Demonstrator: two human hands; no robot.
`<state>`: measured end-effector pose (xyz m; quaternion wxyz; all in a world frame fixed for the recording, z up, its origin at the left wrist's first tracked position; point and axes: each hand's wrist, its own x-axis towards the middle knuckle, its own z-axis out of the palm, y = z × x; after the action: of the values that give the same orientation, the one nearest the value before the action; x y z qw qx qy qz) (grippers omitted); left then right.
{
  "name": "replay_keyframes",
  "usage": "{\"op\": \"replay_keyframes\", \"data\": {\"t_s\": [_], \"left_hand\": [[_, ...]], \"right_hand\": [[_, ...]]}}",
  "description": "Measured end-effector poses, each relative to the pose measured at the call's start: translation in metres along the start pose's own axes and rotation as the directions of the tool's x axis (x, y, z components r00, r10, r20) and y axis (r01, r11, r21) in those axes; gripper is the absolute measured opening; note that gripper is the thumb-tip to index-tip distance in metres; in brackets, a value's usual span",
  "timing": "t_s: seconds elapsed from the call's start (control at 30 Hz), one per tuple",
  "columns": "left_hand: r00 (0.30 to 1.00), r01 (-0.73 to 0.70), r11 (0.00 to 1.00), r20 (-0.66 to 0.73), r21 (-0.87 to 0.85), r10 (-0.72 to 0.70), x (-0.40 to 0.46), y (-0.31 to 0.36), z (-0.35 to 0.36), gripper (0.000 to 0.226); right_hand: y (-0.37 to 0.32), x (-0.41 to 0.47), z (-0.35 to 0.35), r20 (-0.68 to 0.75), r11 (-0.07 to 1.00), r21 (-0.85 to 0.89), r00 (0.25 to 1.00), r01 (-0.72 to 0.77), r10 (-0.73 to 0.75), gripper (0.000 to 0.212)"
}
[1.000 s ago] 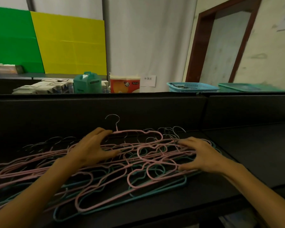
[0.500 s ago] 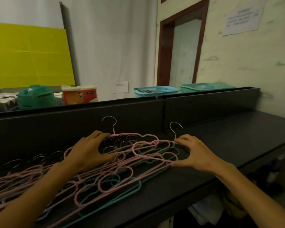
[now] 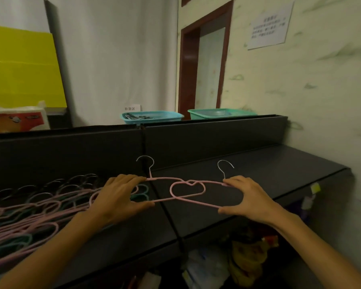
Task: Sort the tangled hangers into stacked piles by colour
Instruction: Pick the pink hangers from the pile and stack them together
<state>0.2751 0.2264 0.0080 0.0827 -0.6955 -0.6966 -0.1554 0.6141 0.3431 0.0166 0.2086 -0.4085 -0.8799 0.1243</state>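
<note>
A tangled heap of pink and teal hangers (image 3: 29,213) lies on the left of the black table (image 3: 258,163). My left hand (image 3: 117,197) grips one pink hanger (image 3: 165,178) whose silver hook stands up near the table's seam. My right hand (image 3: 252,197) grips a second pink hanger (image 3: 198,202) with its hook upright. The two hangers overlap between my hands, just above the table and to the right of the heap.
A black back wall (image 3: 196,138) runs behind the table. Beyond it stand a blue basket (image 3: 152,116), a green basket (image 3: 217,113) and an orange-and-white pack (image 3: 17,119). Bags and clutter (image 3: 248,257) lie below the table's front edge.
Both hands have moved right, off the heap, each pulling a pink hanger with it. The view has swung right, and the heap now sits at the left.
</note>
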Motion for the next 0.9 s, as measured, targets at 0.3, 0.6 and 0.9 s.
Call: {"op": "replay_keyframes", "data": {"t_s": [0.3, 0.6, 0.9], "left_hand": [[0.992, 0.024, 0.996, 0.124, -0.09, -0.013, 0.069, 0.072, 0.05, 0.101], [0.968, 0.057, 0.966, 0.252, -0.251, 0.009, 0.172, 0.112, 0.117, 0.081], [0.955, 0.087, 0.927, 0.295, -0.365, 0.026, 0.261, 0.119, 0.161, 0.078]], "right_hand": [[0.076, 0.005, -0.028, 0.0, 1.0, 0.027, 1.0, -0.007, 0.007, 0.108], [0.14, 0.059, -0.037, -0.036, 0.999, 0.001, 0.998, -0.042, 0.042, 0.094], [0.195, 0.138, -0.033, 0.024, 0.998, -0.031, 0.998, -0.055, 0.055, 0.095]]}}
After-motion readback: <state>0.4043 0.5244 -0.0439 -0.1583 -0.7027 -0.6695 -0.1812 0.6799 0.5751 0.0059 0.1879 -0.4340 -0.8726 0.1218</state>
